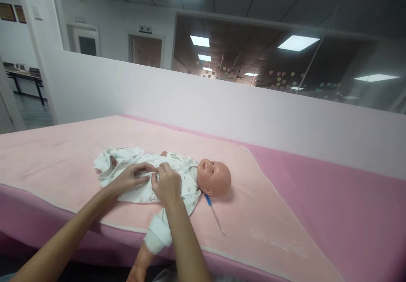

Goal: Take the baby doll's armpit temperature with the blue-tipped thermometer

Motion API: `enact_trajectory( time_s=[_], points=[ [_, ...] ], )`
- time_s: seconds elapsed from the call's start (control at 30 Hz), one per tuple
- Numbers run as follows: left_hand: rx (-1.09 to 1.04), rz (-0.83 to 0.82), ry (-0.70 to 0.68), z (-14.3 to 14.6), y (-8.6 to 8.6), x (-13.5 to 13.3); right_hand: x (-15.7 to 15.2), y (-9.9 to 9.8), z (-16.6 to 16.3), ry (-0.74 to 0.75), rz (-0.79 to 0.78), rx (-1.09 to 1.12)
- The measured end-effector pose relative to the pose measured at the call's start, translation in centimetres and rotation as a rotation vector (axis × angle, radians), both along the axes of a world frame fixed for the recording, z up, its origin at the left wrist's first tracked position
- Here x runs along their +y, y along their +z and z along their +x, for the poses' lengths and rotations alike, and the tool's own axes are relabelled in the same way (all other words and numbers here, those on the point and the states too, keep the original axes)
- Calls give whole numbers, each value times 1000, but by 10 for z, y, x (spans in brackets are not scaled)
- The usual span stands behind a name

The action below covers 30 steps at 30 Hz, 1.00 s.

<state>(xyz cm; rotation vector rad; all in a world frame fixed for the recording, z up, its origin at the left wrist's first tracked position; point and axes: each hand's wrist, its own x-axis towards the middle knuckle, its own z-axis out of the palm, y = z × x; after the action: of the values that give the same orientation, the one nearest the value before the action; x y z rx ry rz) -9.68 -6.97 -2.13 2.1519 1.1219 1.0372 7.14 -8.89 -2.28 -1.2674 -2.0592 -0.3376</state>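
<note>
A baby doll (pixel 218 179) lies on its back, its head to the right, dressed in a white patterned romper (pixel 142 194). Both of my hands meet at the front of the romper, over the doll's belly. With bent fingers my left hand (pixel 133 177) grips the cloth at the front opening. Close beside it, my right hand (pixel 167 182) pinches the same edge; whatever small fastener is between the fingertips is hidden. One doll arm (pixel 141 261) hangs over the near edge of the bed, its sleeve cuff (pixel 157 234) rolled up.
A thermometer (pixel 217 218) with a blue end lies by the doll's head. Under them is a pale pink blanket (pixel 253 214) on a darker pink mattress (pixel 355 201). Behind the bed rises a white wall (pixel 203 100) with windows above; at far left stands a table (pixel 25 75).
</note>
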Motion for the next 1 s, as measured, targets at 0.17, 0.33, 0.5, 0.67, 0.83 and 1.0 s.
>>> enact_trajectory(
  time_s=[0.17, 0.33, 0.5, 0.67, 0.83, 1.0],
  points=[
    [4, 43, 18, 3, -1, 0, -1, 3, 0, -1, -42, -4],
    [2, 86, 46, 7, -5, 0, 0, 2, 0, -11, -54, -4],
    [-60, 76, 72, 7, -9, 3, 1, 1, 0, -20, -41, 5],
    [-91, 38, 55, 5, -9, 4, 0, 1, 0, -27, -12, 17],
    [-118, 28, 76, 3, -9, 6, 1, -1, 0, -31, 22, 29],
    [-183, 21, 59, 4, -10, 6, 1, -2, 0, -12, 33, 34]
  ],
)
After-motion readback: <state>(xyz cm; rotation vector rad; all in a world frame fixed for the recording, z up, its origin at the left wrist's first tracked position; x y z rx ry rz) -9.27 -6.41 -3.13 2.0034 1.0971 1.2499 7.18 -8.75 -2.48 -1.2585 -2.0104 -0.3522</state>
